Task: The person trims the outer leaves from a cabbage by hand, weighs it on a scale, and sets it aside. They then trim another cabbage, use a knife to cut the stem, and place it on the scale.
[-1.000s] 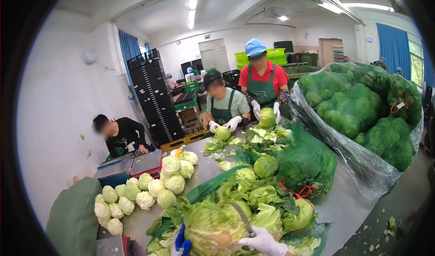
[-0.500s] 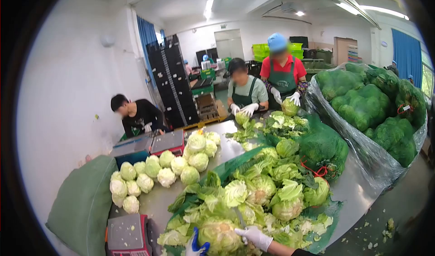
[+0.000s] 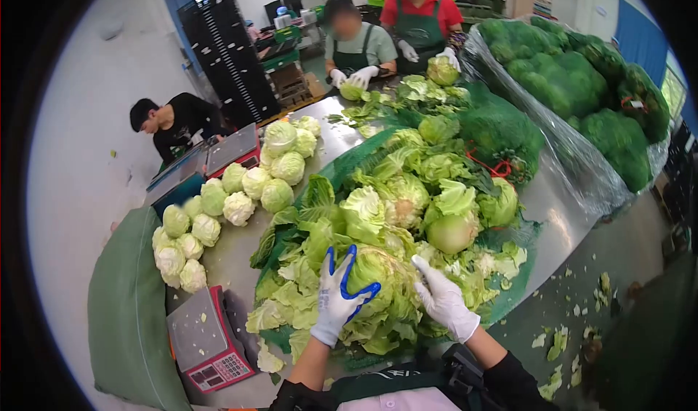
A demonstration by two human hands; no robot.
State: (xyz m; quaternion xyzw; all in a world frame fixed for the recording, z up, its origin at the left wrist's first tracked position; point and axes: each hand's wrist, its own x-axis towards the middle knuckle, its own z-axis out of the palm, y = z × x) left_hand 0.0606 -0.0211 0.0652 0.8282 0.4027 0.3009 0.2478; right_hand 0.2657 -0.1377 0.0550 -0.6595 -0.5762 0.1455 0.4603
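Note:
My left hand (image 3: 340,295), in a white glove with blue fingertips, is spread on the left side of a large leafy cabbage (image 3: 385,273). At the cabbage's right side is my right hand (image 3: 445,298), in a white glove, its fingers close together; what they hold is hidden, and no blade shows. Loose leaves (image 3: 291,295) and more untrimmed cabbages (image 3: 452,226) lie around on green netting (image 3: 520,287).
Pale trimmed cabbages (image 3: 254,182) stand left on the metal table (image 3: 563,229), near a red scale (image 3: 211,338) and a green sack (image 3: 131,316). Netted cabbages (image 3: 560,77) fill a plastic-lined container at right. Three co-workers stand beyond; leaf scraps (image 3: 558,342) litter the floor.
The view has tilted down and shifted. My left hand has moved from the cabbage's lower side to its upper left. The knife blade seen by my right hand no longer shows.

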